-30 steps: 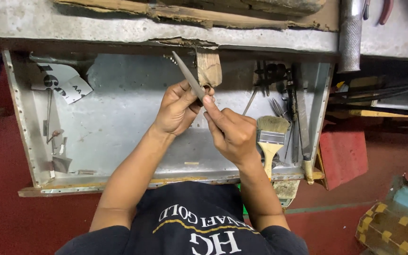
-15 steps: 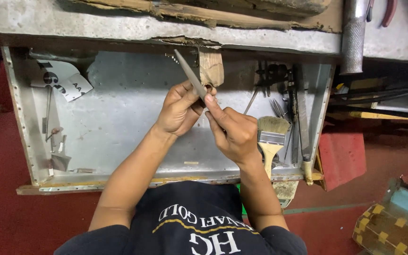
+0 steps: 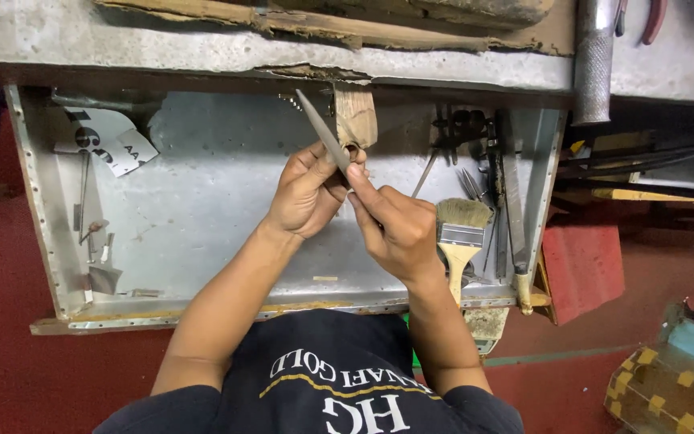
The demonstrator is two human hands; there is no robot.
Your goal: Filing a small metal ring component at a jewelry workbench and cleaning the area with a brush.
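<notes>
Both hands pinch our slim metal file point(image 3: 323, 128): left hand point(image 3: 305, 193) near the middle, right hand point(image 3: 399, 229) at its lower end. We judge it stiff, light, rough-faced.

The file point(image 3: 323, 128) is dull grey steel. The tray point(image 3: 202, 201) is pale silver-grey metal, scuffed, with a row of rivets along its rim. The brush point(image 3: 459, 237) has straw-coloured bristles, a silver band and a yellowish wooden handle. The floor point(image 3: 10, 265) is dark red. The shirt point(image 3: 323, 378) is black with yellow and white lettering.
</notes>
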